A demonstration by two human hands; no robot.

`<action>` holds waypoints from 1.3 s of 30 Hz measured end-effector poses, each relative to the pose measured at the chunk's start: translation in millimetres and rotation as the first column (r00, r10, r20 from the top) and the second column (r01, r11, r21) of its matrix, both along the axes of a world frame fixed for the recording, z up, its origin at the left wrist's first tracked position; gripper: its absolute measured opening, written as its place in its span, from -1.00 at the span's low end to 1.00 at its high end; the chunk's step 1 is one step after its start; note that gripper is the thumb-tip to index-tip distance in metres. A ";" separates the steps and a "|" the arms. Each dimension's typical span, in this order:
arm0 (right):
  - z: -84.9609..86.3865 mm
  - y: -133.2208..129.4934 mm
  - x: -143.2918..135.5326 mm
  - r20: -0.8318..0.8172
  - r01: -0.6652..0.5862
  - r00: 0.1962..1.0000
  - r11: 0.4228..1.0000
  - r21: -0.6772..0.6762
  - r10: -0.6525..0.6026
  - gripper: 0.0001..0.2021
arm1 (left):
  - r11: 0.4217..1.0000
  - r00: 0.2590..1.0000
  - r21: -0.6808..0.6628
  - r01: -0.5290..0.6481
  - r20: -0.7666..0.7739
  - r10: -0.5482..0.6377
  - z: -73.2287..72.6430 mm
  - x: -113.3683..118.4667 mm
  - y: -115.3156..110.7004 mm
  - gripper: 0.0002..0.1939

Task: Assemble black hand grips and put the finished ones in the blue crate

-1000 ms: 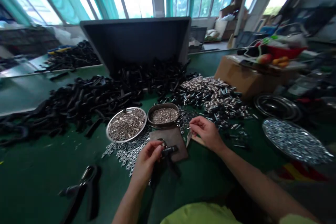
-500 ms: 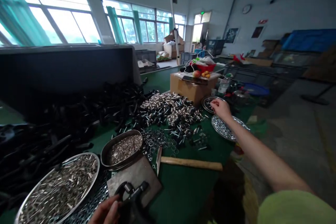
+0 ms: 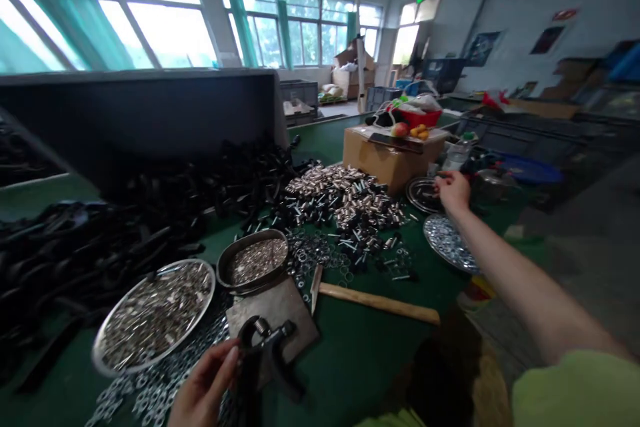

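One black handgrip [image 3: 276,361] at lower centre of the frame, pinched in the left hand [image 3: 213,373]. Holds the right hand [image 3: 455,193] well apart, by a round tray [image 3: 421,197] at right; cannot tell whether gripping anything.

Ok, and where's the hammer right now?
In the head view, the hammer lies on the green tabletop, just right of centre; its head sits beside the metal plate and the loose rings, and its handle points right.
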State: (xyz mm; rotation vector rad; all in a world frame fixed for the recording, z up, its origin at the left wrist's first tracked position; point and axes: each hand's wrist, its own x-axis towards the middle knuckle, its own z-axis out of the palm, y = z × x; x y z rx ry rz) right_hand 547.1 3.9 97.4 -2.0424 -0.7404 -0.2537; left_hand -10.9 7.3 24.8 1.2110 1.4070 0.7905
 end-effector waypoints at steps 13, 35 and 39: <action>-52.6 54.3 -247.1 -0.579 -0.753 0.399 0.614 0.236 0.711 -0.71 | 0.893 0.904 0.449 -0.015 -0.375 0.204 8.3 -41.6 37.4 -0.85; -89.7 65.5 -383.5 -0.171 -0.935 0.165 0.099 -0.340 0.971 -0.90 | 0.877 0.917 0.396 -0.274 -0.167 0.362 3.2 -58.8 78.9 -0.85; -93.4 65.5 -385.5 -0.121 -0.910 0.143 0.082 -0.406 0.982 -0.90 | 0.899 0.946 0.320 -0.299 -0.029 0.324 5.9 -54.9 53.9 -0.76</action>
